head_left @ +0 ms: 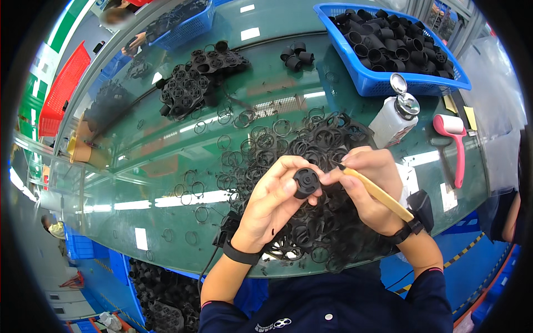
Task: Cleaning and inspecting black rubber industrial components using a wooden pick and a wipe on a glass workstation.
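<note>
Evidently mid-work: above the ring pile (311,166) on the counter (166,166), left hand (272,202) fingers gripped one black cap (306,182); right hand (372,186) fingers pinched a wooden stick (377,194) at it. Blue basket (361,77) beyond the pile held many caps.

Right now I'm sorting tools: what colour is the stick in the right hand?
Light tan stick, seen in the head view.

Factory assembly bench, not a home or office. Glass-topped green worktable (166,183) strewn with loose thin black rubber rings (261,141). Blue plastic bin (363,77) full of identical black cylindrical plastic parts (391,41), more bins at the far side and under the table. White pump dispenser bottle (395,119), pink lint roller (456,145). Yellow-black hazard tape on blue floor (463,252). Another workstation behind.
</note>
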`<state>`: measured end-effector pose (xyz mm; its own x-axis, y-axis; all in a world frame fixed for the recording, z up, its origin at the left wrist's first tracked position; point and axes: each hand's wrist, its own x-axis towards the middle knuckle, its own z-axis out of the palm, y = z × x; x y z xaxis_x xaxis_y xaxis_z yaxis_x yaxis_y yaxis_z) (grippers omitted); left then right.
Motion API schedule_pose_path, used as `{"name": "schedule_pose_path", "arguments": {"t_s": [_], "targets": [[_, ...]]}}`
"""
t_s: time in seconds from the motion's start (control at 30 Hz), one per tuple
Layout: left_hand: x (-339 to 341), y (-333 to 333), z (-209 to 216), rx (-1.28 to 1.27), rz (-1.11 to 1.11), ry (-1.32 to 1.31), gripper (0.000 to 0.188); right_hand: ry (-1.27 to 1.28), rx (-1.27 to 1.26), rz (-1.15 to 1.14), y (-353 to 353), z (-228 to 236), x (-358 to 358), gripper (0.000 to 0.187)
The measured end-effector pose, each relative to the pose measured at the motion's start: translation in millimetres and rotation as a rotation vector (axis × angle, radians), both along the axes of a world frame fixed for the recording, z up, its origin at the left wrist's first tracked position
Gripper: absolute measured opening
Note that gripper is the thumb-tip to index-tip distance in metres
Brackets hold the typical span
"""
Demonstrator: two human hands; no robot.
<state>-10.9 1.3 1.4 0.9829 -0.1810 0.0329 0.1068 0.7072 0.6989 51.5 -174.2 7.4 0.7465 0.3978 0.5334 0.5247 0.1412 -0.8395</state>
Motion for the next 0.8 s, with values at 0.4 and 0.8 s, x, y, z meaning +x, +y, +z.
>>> {"name": "schedule_pose_path", "arguments": {"t_s": [0.4,0.8], "targets": [[-3.9,2.7,-6.1,0.095,0.021,-0.002,0.036,-0.303,-0.178,0.119,2.0,11.2,4.6,0.018],[-4.0,-4.3,-7.5,0.247,0.151,0.001,0.035,-0.539,-0.347,0.072,3.7,9.1,7.5,0.018]]}}
